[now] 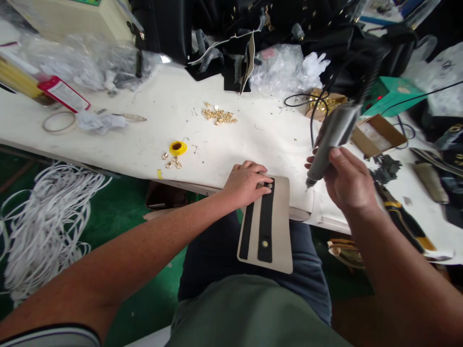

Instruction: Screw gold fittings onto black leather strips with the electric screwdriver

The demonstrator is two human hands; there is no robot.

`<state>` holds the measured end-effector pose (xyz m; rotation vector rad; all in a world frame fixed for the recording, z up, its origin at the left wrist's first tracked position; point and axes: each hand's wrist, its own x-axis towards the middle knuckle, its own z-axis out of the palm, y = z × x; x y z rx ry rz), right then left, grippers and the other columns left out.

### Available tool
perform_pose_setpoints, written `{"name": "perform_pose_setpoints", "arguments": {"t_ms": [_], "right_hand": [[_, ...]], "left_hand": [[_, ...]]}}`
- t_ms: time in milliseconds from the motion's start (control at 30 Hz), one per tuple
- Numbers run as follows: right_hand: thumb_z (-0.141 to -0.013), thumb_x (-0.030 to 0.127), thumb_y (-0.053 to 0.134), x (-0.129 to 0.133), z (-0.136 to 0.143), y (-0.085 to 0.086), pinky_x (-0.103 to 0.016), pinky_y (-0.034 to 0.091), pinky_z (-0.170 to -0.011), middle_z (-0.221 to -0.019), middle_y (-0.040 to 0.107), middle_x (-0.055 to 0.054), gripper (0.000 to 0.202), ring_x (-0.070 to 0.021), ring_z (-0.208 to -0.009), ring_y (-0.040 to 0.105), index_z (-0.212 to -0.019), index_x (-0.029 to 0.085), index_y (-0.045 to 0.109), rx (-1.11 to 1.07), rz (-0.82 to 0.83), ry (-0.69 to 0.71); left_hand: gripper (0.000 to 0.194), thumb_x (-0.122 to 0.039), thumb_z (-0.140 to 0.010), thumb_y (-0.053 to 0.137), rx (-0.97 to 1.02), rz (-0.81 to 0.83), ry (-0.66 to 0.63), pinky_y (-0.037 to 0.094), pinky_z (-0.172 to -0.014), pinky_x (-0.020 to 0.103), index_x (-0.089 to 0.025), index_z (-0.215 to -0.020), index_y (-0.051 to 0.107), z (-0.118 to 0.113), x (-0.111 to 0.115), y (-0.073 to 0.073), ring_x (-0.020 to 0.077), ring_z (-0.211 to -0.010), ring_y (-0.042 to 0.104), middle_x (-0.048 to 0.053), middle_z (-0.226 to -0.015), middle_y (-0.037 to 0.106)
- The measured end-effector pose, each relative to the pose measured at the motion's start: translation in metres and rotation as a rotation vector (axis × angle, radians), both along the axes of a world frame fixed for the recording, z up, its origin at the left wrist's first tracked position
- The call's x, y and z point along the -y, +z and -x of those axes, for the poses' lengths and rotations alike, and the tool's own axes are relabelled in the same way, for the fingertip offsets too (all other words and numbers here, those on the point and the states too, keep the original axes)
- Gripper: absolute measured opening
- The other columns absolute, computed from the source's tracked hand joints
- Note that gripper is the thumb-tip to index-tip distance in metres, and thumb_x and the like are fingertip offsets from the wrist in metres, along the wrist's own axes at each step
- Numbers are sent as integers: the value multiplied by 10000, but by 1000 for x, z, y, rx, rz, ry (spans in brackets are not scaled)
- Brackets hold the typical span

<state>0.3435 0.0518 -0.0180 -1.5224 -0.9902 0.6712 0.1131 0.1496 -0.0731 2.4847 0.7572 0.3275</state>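
Observation:
A beige panel [282, 217] with two black strips overhangs the table's front edge above the lap. My left hand [246, 185] grips its upper left part, fingertips near a small metal piece on the wider black strip [265, 217]. A round metal piece [265, 244] shows at that strip's lower end. To the right, my right hand [347, 178] is wrapped round a grey electric screwdriver [327, 142], its tip pointing down and left, apart from the panel.
Small gold parts [219, 115] lie mid-table, with a yellow tape roll [178, 148] nearer the front. Cardboard boxes [379, 135], a green box [394, 94] and pliers [401, 217] are at right. Plastic bags [278, 67] and black bags lie behind; a cable hangs beside the screwdriver.

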Motion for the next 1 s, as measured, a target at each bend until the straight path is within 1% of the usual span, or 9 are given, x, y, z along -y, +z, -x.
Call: {"name": "perform_pose_setpoints", "arguments": {"t_ms": [67, 100, 167, 233, 333, 433, 600, 867, 1000], "right_hand": [[-870, 597, 603, -9, 25, 11, -371, 559, -644, -878, 638, -36, 364, -198, -716, 630, -939, 247, 674, -342, -146, -36], [-856, 608, 613, -14, 37, 14, -343, 535, -598, -851, 611, -23, 376, -172, -665, 599, -916, 240, 665, -431, -199, -64], [-830, 598, 692, -22, 59, 16, -285, 454, -500, -753, 525, 23, 372, -118, -556, 510, -836, 236, 610, -471, -283, -125], [-786, 564, 794, -28, 75, 13, -257, 398, -449, -673, 447, 63, 433, -92, -492, 451, -749, 241, 508, -390, -340, -161], [-778, 576, 818, -32, 85, 5, -272, 450, -439, -626, 431, 75, 527, -97, -458, 455, -695, 251, 411, -199, -383, -149], [-832, 623, 754, -33, 87, -5, -304, 502, -445, -617, 466, 60, 518, -117, -457, 484, -688, 259, 415, -77, -385, -106], [-846, 644, 733, -36, 87, -17, -307, 479, -429, -628, 503, 40, 512, -127, -465, 505, -681, 266, 431, -10, -366, -74], [-901, 640, 664, -35, 90, -16, -348, 478, -451, -660, 514, 12, 488, -159, -492, 532, -681, 278, 421, 82, -326, -69], [-898, 587, 688, -36, 90, -18, -348, 448, -443, -657, 513, 15, 445, -159, -487, 520, -671, 276, 465, 45, -330, -60]], "left_hand": [[244, -425, -926, 766, 5, -5, -4, 451, -1052, 479, -352, -1155, 808, 0, 0, -1, 278, -1314, 550, -2, -1387, 709], [247, -427, -928, 763, 7, -7, -6, 453, -1049, 478, -350, -1158, 808, 0, 0, -2, 280, -1314, 549, 1, -1387, 710], [252, -430, -930, 760, 13, -8, -6, 456, -1041, 476, -348, -1163, 808, 0, 0, -3, 281, -1313, 550, 4, -1389, 710], [254, -427, -930, 763, 24, -8, 1, 453, -1035, 477, -346, -1166, 807, 1, 0, -4, 281, -1317, 548, 4, -1396, 707], [250, -425, -930, 764, 23, 5, 13, 438, -1035, 480, -348, -1165, 806, 1, 1, -3, 282, -1326, 543, -2, -1410, 701], [250, -437, -934, 757, 13, 19, 13, 421, -1040, 479, -354, -1165, 805, 1, 1, -2, 287, -1325, 536, -4, -1419, 694], [243, -435, -936, 753, 11, 27, 7, 409, -1035, 468, -355, -1159, 806, 1, 1, -2, 290, -1318, 526, -3, -1415, 690], [234, -430, -946, 742, 27, 28, -3, 396, -1029, 474, -339, -1154, 802, 2, 1, -2, 288, -1327, 521, -1, -1416, 689], [217, -427, -943, 748, 39, 23, 1, 397, -1020, 472, -342, -1134, 805, 2, 1, -3, 283, -1321, 528, -7, -1405, 696]]}}
